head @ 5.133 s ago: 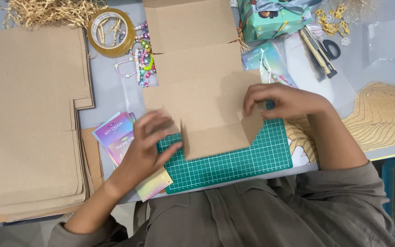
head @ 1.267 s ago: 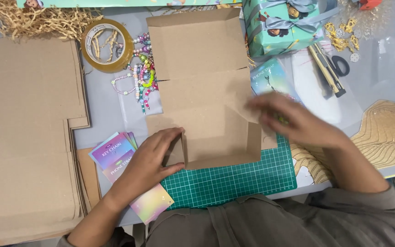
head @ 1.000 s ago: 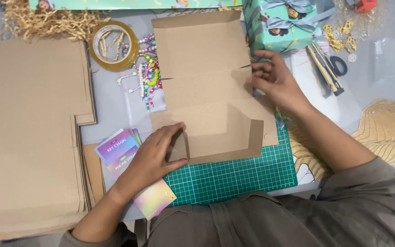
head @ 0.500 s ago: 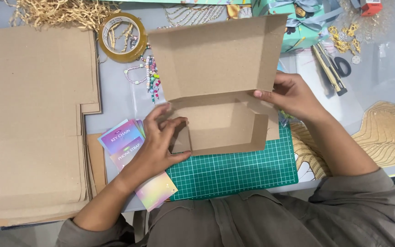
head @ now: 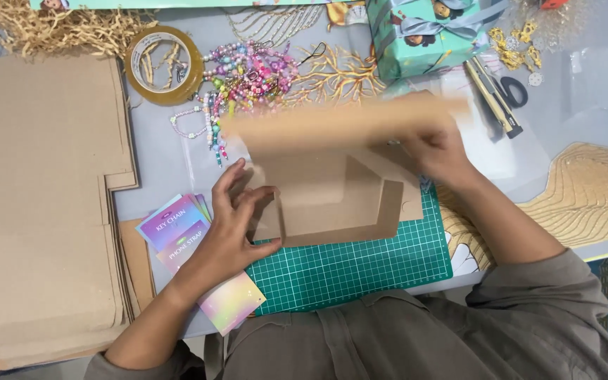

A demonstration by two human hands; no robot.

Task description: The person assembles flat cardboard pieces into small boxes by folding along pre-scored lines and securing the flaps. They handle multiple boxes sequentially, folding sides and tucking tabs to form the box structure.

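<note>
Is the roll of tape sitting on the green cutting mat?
No, the tape roll lies on the grey table near the top left, far from the green cutting mat under the cardboard box.

Bright, even overhead light with soft shadows; only the raised cardboard flap [head: 346, 123] is motion-blurred.
</note>
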